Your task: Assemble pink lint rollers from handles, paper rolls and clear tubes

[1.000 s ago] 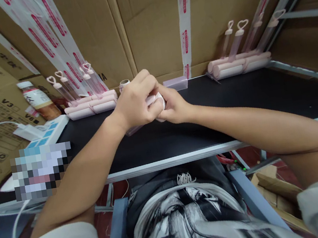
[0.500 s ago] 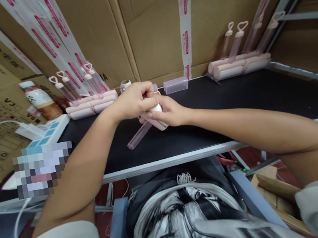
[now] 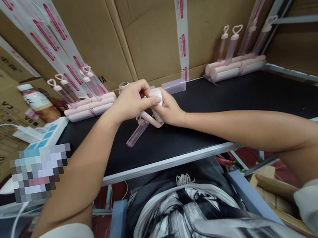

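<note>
Both hands meet over the middle of the black tabletop around a pink and white piece, which looks like a lint roller head. My right hand [image 3: 174, 110] wraps round its white roll [image 3: 158, 94] from the right. From the left, my left hand [image 3: 133, 99] is closed, thumb pressed against the roll's end; its other fingers curl above. A curved pink frame [image 3: 152, 121] shows beneath the hands, partly hidden by them. Just below it lies a clear plastic handle [image 3: 137, 134] on the table, slanting down to the left.
Pink rollers with upright clear heart-topped handles stand at the back left [image 3: 91, 108] and back right [image 3: 236, 67]. A clear box-like piece [image 3: 174, 86] and an open-ended cylinder [image 3: 124, 86] are by the cardboard. A drink bottle [image 3: 39, 102] and power strip [image 3: 46, 133] sit left.
The white roll between my hands has turned and risen slightly, and more of the pink frame shows below it. My right fingers have shifted around it.
</note>
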Available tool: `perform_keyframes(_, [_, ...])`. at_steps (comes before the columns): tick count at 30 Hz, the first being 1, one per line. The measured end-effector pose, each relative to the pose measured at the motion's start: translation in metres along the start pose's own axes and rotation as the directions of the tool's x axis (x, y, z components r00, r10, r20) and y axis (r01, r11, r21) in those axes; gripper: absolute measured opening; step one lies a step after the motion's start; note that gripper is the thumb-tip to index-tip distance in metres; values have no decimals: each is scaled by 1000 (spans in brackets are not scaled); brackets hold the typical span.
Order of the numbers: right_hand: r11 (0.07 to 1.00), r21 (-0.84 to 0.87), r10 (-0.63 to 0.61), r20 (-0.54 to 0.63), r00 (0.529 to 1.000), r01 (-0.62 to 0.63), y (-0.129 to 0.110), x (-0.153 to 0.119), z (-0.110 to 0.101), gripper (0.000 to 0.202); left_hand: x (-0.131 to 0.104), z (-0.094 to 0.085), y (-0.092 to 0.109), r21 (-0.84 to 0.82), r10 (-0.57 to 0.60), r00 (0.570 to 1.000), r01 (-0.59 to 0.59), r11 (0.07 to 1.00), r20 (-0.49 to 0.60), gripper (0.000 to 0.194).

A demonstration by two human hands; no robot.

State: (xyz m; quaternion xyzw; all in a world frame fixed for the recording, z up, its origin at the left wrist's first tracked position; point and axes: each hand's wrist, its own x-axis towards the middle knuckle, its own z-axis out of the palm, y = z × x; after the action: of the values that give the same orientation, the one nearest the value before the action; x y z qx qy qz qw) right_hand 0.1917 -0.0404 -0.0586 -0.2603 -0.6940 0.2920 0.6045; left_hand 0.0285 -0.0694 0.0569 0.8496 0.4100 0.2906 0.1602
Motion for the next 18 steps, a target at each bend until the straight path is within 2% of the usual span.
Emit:
perform_keyframes(5, [945,250,231,-57,971,-210,-7,11,-7,68,1,3,-14,-77,-4,998,-2,997,-70,32])
perform_keyframes(7, [933,281,254,-77,964,-224,-10,16,-10,70,1,5,-19,-85,-32,999,29,996,-43,30])
perform_keyframes(10, [934,277,262,-101,960,-226,-12,22,-16,71,1,12,-24,-62,-102,993,106,992,59,27])
perform_keyframes(12, [935,265,272,-115,955,-234,-12,24,-20,72,0,20,-25,-13,-107,990,109,994,96,27])
perform_keyframes(15, [950,220,256,-143,956,-222,-9,28,-25,71,3,35,-23,111,12,993,-26,994,120,27])
perform_keyframes(18, [977,139,187,-213,959,-160,-5,34,-31,70,10,48,-22,284,125,973,-178,942,195,18])
